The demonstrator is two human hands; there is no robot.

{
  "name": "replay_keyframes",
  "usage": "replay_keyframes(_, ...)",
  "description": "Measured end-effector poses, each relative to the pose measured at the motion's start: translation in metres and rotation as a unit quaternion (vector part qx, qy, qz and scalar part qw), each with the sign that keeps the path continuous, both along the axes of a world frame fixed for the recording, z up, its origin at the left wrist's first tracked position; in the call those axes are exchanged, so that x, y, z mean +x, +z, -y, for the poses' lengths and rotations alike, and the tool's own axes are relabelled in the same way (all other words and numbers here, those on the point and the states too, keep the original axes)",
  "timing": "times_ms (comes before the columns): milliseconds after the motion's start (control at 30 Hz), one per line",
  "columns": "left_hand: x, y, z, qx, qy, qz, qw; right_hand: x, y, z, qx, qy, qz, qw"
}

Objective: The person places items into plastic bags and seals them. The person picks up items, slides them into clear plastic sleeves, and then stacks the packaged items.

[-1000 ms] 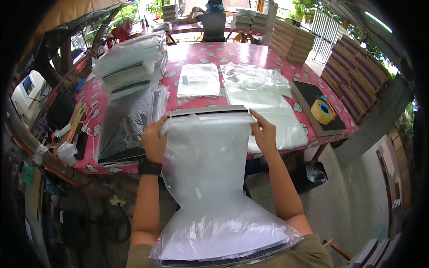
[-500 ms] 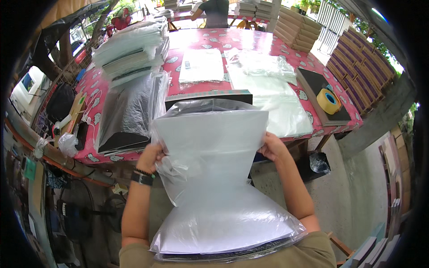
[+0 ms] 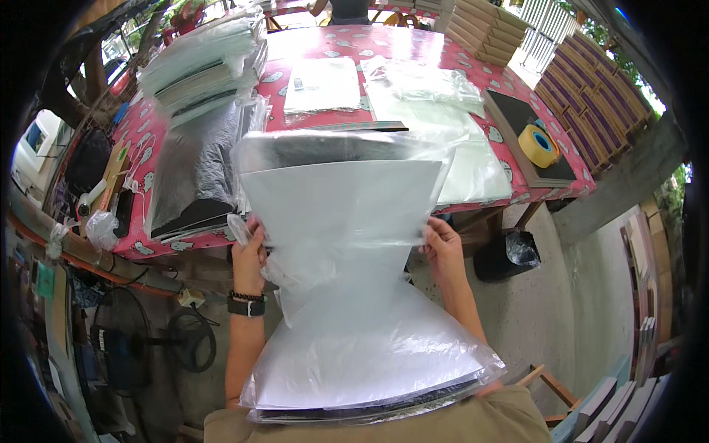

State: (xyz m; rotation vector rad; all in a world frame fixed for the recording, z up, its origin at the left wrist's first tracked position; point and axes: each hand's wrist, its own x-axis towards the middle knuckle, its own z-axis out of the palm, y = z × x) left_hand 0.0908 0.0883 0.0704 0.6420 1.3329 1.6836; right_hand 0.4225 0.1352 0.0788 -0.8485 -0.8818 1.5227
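Observation:
A clear plastic bag (image 3: 369,354) spans from my torso to the table's near edge. Inside lie a large white sheet (image 3: 340,196) and a dark layer beneath it, seen along the near end. At the far end, loose film reaches past the sheet. My left hand (image 3: 249,255) is closed on the bag's left edge, a crumpled flap of film at its fingers. On the opposite edge, my right hand (image 3: 441,247) pinches the film between thumb and fingers. Behind the bag, a dark flat board (image 3: 362,126) shows only as a strip.
On the red patterned table (image 3: 325,40) are stacked bagged sheets (image 3: 199,70), a dark bagged pile (image 3: 196,162), a white packet (image 3: 323,85) and clear bags (image 3: 473,166). Yellow tape (image 3: 538,146) rests on a dark board at right. Below stands a black bin (image 3: 506,255).
My whole view has tilted, so the table sits higher in it. My left hand has shifted along the bag's left edge, and more loose film shows past the sheet's far edge.

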Motion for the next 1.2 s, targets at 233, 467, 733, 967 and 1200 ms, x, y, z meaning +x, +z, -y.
replay_keyframes(233,0.011,0.003,0.007,-0.053,-0.03,-0.02,0.998,0.007,-0.051,0.007,-0.026,-0.03,0.018,0.999)
replay_keyframes(467,0.016,-0.126,0.069,-0.18,-0.033,0.018,0.983,0.053,-0.166,0.046,-0.17,0.137,-0.078,0.973)
replay_keyframes(733,0.017,-0.195,0.07,-0.141,-0.019,-0.308,0.941,0.06,-0.221,0.023,-0.046,0.049,0.356,0.932)
replay_keyframes(967,-0.007,-0.242,0.077,-0.163,-0.091,-0.295,0.937,0.023,0.035,0.0,0.141,0.047,0.23,0.962)
replay_keyframes(1200,0.006,-0.215,0.081,-0.111,-0.086,-0.418,0.898,-0.066,0.104,0.028,0.34,0.74,-0.005,0.58)
